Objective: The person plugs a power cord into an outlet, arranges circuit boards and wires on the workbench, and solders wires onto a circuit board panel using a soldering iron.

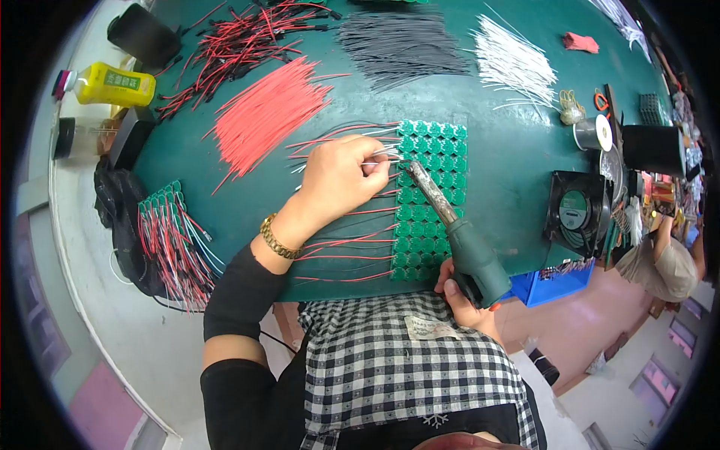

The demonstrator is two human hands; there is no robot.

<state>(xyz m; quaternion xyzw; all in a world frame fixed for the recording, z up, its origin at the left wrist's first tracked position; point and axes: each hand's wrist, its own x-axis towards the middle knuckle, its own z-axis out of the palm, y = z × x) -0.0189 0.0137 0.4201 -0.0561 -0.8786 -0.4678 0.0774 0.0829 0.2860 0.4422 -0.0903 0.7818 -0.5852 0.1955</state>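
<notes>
My left hand (pixel 349 169) pinches a thin white wire (pixel 386 152) at the left edge of a panel of small round green circuit boards (pixel 431 214). In my right hand (pixel 466 304) is a soldering iron (pixel 476 259) with a green body and a worn metal barrel. Its tip meets the panel's left edge, close to my left fingertips. Red and dark wires (pixel 345 257) stick out leftward from several rows of the panel. My left fingers partly hide the wire's end, so the exact contact at the tip cannot be made out.
Bundles of red wires (pixel 270 112), black wires (pixel 401 45) and white wires (pixel 514 60) lie across the green table. At the right stand a solder spool (pixel 593 133) and a black fan (pixel 577 214). Wired boards (pixel 169 232) and a yellow bottle (pixel 112 84) are at the left.
</notes>
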